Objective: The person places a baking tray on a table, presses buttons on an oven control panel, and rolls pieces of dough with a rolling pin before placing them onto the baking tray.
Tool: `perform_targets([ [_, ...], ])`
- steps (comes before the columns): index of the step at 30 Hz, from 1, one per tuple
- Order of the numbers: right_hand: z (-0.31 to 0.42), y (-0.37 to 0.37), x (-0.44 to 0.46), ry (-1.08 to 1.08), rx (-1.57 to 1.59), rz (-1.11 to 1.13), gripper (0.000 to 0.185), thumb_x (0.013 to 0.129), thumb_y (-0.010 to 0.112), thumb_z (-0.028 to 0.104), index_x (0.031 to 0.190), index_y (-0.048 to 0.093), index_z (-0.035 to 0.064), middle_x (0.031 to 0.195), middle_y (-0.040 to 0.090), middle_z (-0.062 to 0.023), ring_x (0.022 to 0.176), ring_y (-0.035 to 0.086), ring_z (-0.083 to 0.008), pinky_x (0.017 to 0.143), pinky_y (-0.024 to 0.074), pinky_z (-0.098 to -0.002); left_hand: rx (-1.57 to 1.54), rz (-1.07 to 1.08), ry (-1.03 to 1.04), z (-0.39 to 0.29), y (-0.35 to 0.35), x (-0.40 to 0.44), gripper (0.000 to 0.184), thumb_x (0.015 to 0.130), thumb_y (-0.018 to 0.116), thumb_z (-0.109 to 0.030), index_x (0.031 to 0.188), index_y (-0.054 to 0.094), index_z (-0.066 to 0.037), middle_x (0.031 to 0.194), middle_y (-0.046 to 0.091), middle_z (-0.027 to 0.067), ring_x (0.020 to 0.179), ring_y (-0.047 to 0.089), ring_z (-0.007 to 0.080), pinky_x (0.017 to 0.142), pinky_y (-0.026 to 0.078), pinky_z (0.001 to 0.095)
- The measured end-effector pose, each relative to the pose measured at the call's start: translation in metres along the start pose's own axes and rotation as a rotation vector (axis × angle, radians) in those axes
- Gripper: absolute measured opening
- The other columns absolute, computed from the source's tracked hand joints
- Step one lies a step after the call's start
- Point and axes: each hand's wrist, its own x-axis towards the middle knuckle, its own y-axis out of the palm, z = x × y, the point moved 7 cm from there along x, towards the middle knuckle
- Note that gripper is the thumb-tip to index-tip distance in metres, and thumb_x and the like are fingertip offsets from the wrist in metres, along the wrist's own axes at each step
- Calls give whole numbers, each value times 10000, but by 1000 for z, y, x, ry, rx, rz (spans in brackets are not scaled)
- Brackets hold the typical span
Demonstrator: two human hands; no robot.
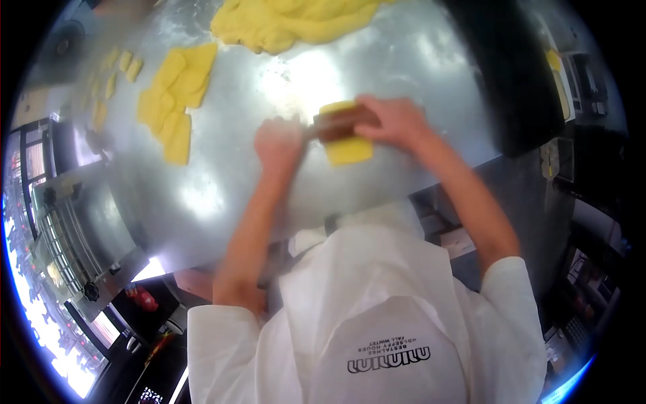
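Observation:
A brown rolling pin (335,126) lies across a flat yellow piece of dough (350,151) on the metal table (249,94). My left hand (279,140) is closed round the pin's thin left handle, slightly blurred. At the pin's right end, my right hand (393,122) grips it with thumb and fingers. The dough shows above and below the pin; its middle is hidden under it.
A large yellow dough mass (282,25) lies at the table's far side. Flat overlapping dough pieces (176,84) are to the left, with small dough pieces (126,62) beyond them. A black object (515,74) borders the right side.

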Motion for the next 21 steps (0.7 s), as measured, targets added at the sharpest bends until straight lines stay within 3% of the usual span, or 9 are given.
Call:
perform_targets([
  [3,-7,-12,26,145,99,-178,526,936,609,569,1280,598,171,1002,743,-133,866,702,-380,733,543,-466,-23,77,-14,7,2,13,518,1037,476,-358,670,627,-26,730,629,228,710,596,442,663,453,548],
  [7,4,3,-12,26,64,-218,578,931,641,529,1353,575,139,977,739,-155,841,706,-371,723,549,-440,-62,139,8,6,7,-9,472,1027,503,-307,651,611,-42,692,609,205,687,586,421,647,440,534],
  [8,12,4,-28,105,78,-83,639,909,666,538,1392,551,135,960,737,-150,829,706,-373,721,551,-440,-71,128,11,8,13,-34,457,1021,514,-295,649,607,-47,682,603,196,683,583,413,642,437,527],
  [11,29,4,-48,-58,82,-174,654,897,678,546,1396,547,143,944,734,-149,821,707,-368,712,551,-445,-74,85,16,9,17,-41,418,1006,541,-263,643,595,-61,664,591,169,681,577,390,640,435,511],
  [12,16,13,-43,82,131,-99,650,898,675,551,1393,549,149,936,735,-149,815,708,-363,702,550,-448,-75,78,13,8,18,-44,407,1000,550,-253,642,591,-65,660,588,160,682,575,383,640,435,506],
  [18,-11,-1,6,169,111,-226,681,884,682,572,1412,542,165,911,737,-156,807,709,-377,706,553,-455,12,123,119,8,16,25,402,996,547,-226,631,598,-67,669,605,146,669,568,384,643,432,509],
  [21,15,12,-40,96,48,-117,700,870,700,572,1422,536,176,911,736,-167,801,705,-394,706,554,-456,-59,90,77,15,22,-29,402,994,548,-227,631,598,-61,670,605,154,655,555,387,636,423,509],
])
